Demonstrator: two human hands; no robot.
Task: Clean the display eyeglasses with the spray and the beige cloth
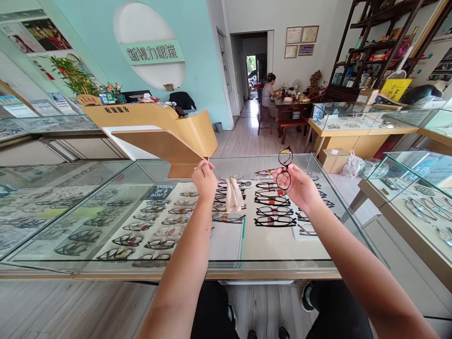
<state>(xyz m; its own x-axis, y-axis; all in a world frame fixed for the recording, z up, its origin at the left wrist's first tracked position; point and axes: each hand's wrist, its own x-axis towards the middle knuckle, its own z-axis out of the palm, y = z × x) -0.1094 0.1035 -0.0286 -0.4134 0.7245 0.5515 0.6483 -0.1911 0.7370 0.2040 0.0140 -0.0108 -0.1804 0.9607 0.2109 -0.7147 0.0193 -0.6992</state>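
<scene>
Round-rimmed spectacles held above a glass display counter.
The right hand (295,183), at three o'clock from centre, pinches a pair of dark, thin-rimmed spectacles (285,160) near the bridge and lower rim; their two circular, transparent lenses stand one over the other. The left hand (205,178), near centre at nine o'clock, has its fingers curled together, pinching the corner of a flat, tan, wood-like panel (158,143) that slants away towards ten o'clock. Beneath both hands spreads the flat-topped, smooth glass counter (222,264). Towards four o'clock, dark-rimmed frames (274,211) with small coloured tags form a column; paler and darker frames (173,220) are ranked at seven to eight o'clock. A soft, cream, peaked cloth (233,197) lies near six o'clock, though its exact support is hard to make out.
</scene>
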